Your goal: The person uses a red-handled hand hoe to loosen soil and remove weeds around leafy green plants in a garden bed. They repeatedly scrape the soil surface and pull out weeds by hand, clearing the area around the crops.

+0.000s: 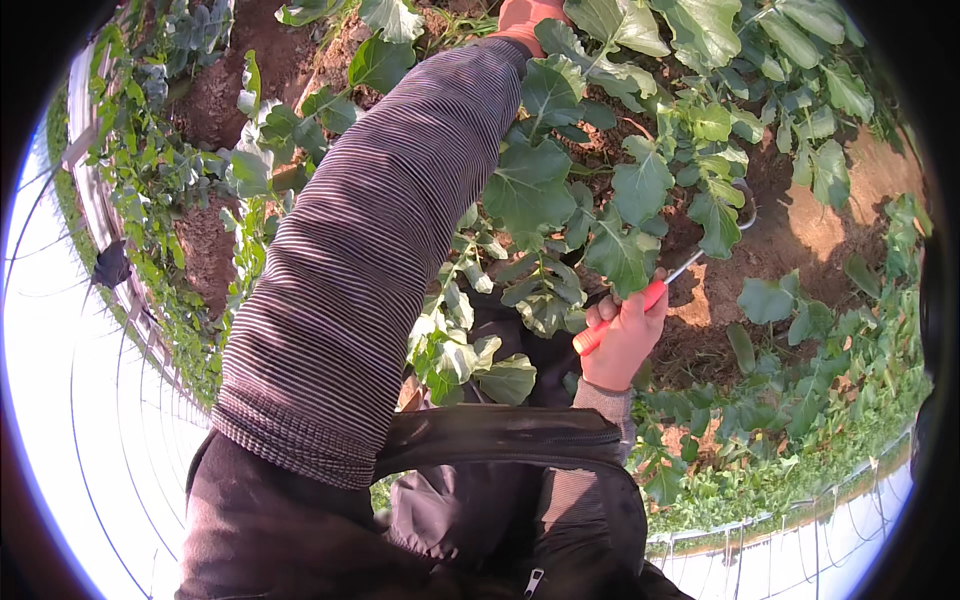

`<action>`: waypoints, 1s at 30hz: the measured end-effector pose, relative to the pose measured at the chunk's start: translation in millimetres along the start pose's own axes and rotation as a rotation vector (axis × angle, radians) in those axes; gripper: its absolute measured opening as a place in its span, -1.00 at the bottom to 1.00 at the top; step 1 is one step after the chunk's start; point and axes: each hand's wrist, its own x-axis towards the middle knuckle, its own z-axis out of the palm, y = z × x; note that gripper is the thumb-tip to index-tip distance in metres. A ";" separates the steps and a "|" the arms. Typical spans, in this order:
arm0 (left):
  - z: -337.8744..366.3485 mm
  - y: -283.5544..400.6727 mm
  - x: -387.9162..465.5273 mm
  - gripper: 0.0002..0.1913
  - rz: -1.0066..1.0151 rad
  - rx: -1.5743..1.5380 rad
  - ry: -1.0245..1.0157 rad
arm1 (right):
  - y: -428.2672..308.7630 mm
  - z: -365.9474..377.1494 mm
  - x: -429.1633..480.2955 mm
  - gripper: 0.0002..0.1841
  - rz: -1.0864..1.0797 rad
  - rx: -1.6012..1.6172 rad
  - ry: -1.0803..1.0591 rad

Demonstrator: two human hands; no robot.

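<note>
My right hand [624, 337] is wrapped around the red handle of a small garden hand tool [589, 339]. Its thin metal shaft points up and right, and curves near the far end, where leaves partly cover the head. Stretched out in a striped sleeve, my left arm reaches to the top of the view. The left hand [529, 21] is at the top edge among broad green leaves, its fingers hidden, so what it touches cannot be told. Between the hands stand leafy plants [529, 184] with lobed leaves, rooted in brown soil.
More leafy plants [825, 367] grow at the right and along the left. Bare reddish soil [817, 232] shows between the rows. A dark bag or garment with a zipper [510, 435] lies across my front. Curved frame lines and pale sheeting show at the far sides.
</note>
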 end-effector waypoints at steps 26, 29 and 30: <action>4.6 -7.4 26.7 -0.65 -0.019 0.154 -0.299 | -1.9 -11.3 5.0 -0.38 0.047 0.162 -0.026; 8.1 -11.3 30.1 -0.65 -0.003 0.178 -0.323 | -4.2 -10.0 5.3 -0.38 0.050 0.184 -0.006; 10.4 -13.2 29.4 -0.66 0.002 0.184 -0.334 | -5.2 -9.5 4.9 -0.38 0.053 0.184 0.006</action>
